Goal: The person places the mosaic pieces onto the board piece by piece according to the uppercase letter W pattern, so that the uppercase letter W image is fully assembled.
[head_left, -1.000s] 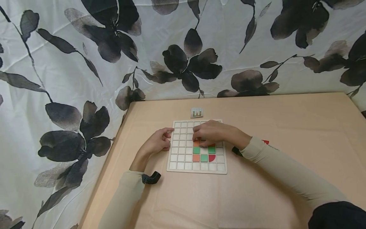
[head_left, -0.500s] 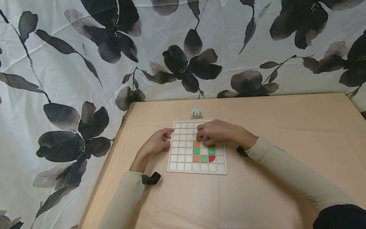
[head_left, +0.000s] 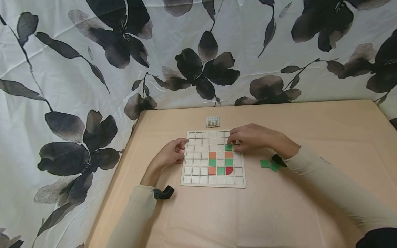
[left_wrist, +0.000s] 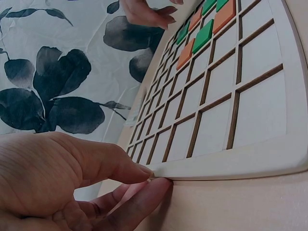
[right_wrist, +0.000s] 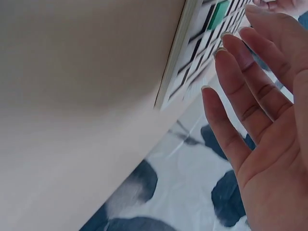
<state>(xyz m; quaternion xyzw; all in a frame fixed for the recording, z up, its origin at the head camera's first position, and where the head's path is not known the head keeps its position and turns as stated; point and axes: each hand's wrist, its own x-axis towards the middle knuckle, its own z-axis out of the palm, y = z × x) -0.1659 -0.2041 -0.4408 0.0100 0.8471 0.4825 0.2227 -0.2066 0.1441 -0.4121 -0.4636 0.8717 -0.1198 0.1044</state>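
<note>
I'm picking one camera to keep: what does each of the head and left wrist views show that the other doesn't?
Only head: the red quarter-round tile on the white gridded board, and loose green tiles on the tan table.
Only left wrist: the dark brown sides of the grid dividers.
Both: the board, its orange square tiles and green square tiles, the left hand and right hand.

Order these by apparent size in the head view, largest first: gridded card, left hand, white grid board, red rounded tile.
1. White grid board
2. Left hand
3. Gridded card
4. Red rounded tile
</note>
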